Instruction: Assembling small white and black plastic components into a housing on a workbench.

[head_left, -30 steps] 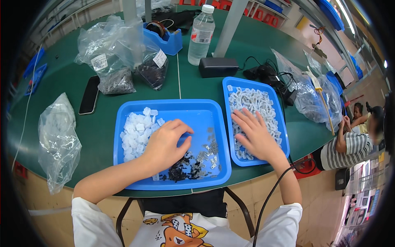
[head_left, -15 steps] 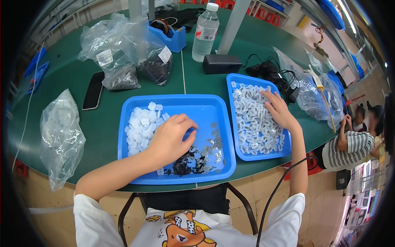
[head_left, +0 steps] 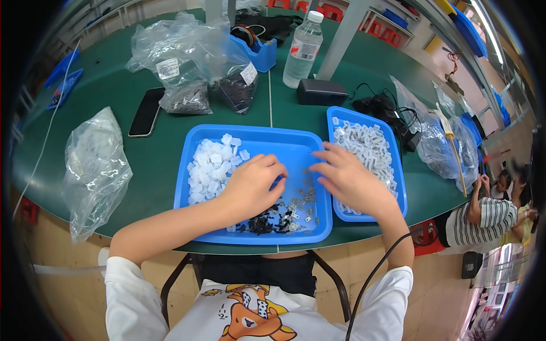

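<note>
My left hand (head_left: 255,183) is over the left blue tray (head_left: 196,132), fingers curled and thumb drawn toward the index finger; whatever is in the pinch is hidden. Beneath it lie small black pieces (head_left: 261,223) and small metal pieces (head_left: 296,213). Translucent white plastic pieces (head_left: 209,167) are heaped on that tray's left side. My right hand (head_left: 355,181) hovers across the adjoining rims of the two trays, fingers bent toward the left hand. Its thumb and any held piece are out of sight. Clear plastic pieces (head_left: 364,142) fill the right blue tray (head_left: 402,193).
Behind the trays are a phone (head_left: 145,112), bags of small parts (head_left: 187,96), a blue tape dispenser (head_left: 264,54), a water bottle (head_left: 303,51) and a black box (head_left: 322,92). A plastic bag (head_left: 98,170) lies left. Cables (head_left: 398,116) lie right; another person (head_left: 480,210) sits beyond.
My right hand has left the clear pieces and moved left toward the left tray. My left hand keeps its curled pose over the left tray. The whole view has shifted slightly.
</note>
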`<state>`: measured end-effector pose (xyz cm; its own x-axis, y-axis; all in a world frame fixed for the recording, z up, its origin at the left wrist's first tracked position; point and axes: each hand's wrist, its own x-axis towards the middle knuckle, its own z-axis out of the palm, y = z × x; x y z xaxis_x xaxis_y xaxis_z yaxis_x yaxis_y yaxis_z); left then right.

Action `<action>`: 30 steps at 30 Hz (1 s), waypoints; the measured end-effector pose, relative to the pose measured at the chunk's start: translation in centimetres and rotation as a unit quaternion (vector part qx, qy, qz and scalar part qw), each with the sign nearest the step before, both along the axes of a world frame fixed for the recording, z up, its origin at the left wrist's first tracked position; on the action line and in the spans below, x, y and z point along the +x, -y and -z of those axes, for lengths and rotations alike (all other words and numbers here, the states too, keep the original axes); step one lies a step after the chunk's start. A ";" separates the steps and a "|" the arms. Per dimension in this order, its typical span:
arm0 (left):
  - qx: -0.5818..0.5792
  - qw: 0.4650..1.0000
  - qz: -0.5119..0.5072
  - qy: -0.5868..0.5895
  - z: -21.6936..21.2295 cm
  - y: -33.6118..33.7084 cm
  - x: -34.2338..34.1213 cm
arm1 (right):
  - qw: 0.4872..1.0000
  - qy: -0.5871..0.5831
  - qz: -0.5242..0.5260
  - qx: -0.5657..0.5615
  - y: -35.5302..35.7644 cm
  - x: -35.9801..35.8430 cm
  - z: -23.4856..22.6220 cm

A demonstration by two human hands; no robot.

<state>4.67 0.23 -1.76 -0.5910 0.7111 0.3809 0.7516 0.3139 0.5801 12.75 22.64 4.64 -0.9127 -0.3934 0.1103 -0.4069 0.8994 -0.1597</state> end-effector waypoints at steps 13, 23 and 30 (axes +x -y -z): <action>0.007 0.995 -0.076 0.062 -4.0 4.3 -3.2 | 0.998 -0.040 -0.019 -0.036 4.0 -3.5 2.6; -0.074 0.995 -0.038 -0.063 -1.1 5.1 -4.4 | 0.990 -0.091 -0.042 -0.104 5.4 -2.7 4.3; -0.119 0.965 -0.056 -0.226 0.3 4.9 -4.7 | 0.980 0.047 -0.017 -0.195 5.2 -2.6 3.2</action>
<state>-0.02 -4.70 -2.06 -0.4806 0.7516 0.4517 0.8650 0.4909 0.1035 10.12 17.41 1.43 -0.9131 -0.3689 0.1734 -0.4025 0.7488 -0.5265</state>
